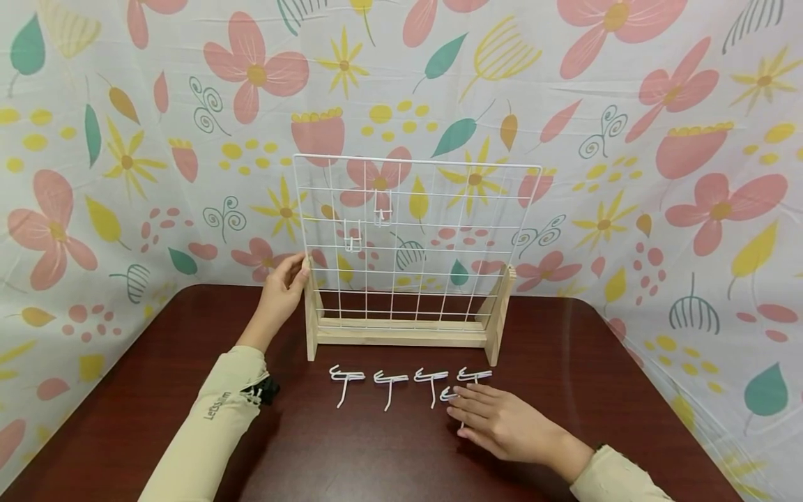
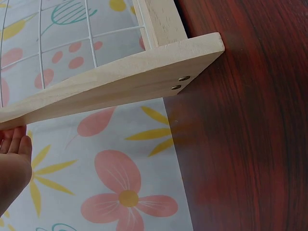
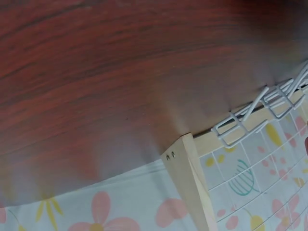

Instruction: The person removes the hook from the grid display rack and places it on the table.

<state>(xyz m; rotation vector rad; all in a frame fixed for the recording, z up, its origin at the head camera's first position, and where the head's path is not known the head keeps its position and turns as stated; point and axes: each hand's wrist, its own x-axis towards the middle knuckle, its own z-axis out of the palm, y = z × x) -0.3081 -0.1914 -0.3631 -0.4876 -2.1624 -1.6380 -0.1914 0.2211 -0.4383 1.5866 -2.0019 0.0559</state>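
Note:
A white wire grid panel (image 1: 376, 272) stands upright in a light wooden stand (image 1: 401, 341). At the stand's left post (image 2: 110, 82) my left hand (image 1: 280, 298) grips the upper end with its fingertips. Two white wire hooks hang on the grid, one higher hook (image 1: 382, 209) and one lower hook (image 1: 353, 237). On the tabletop before the stand, several white hooks (image 1: 390, 381) lie in a row. Over the row's right end, my right hand (image 1: 511, 425) holds another white hook (image 1: 447, 394) between fingers and thumb, mostly covered by the fingers.
The dark red wooden table (image 1: 351, 453) spreads around the stand. Behind it hangs a white cloth (image 1: 188, 132) printed with flowers and leaves. The right wrist view shows hooks (image 3: 236, 130) in front of the stand's base.

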